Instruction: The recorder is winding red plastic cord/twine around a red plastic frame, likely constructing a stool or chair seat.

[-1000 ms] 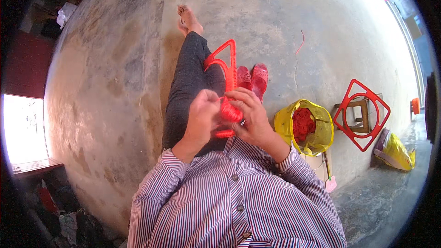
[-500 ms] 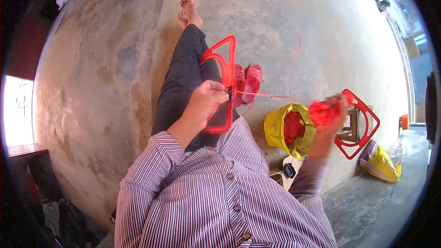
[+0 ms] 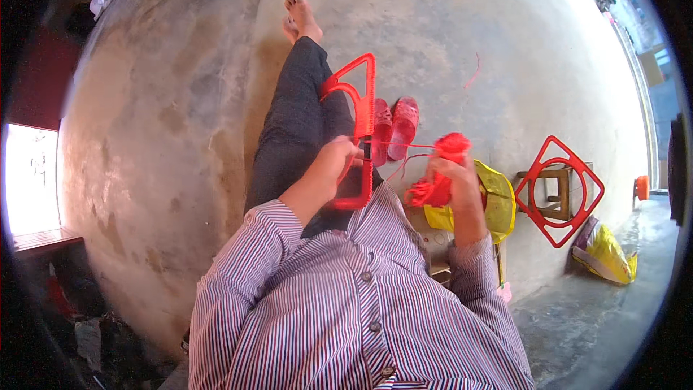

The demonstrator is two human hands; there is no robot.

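My left hand (image 3: 339, 160) pinches the edge of a red frame (image 3: 365, 90) beside a short black section, holding it above my legs. Part of the frame is hidden behind that hand, and its edge looks ribbed, as if wrapped in cord. My right hand (image 3: 456, 173) is closed around a bundle of red cord (image 3: 452, 146) that bulges out above and below the fingers. Between the two hands a thin red strand (image 3: 413, 146) runs from the frame to the bundle. A looser strand hangs below it.
A yellow bucket (image 3: 498, 206) stands behind my right forearm. Farther right, a second red frame (image 3: 527, 177) leans on a wooden stool (image 3: 557, 209), near a yellow and purple sack (image 3: 605, 256). Red slippers (image 3: 404, 126) lie beyond my lap; a cord scrap (image 3: 473, 72) lies on the floor.
My right hand has moved left with the cord bundle, from near the second frame to in front of the bucket, now closer to my left hand. My left hand has shifted slightly along the frame.
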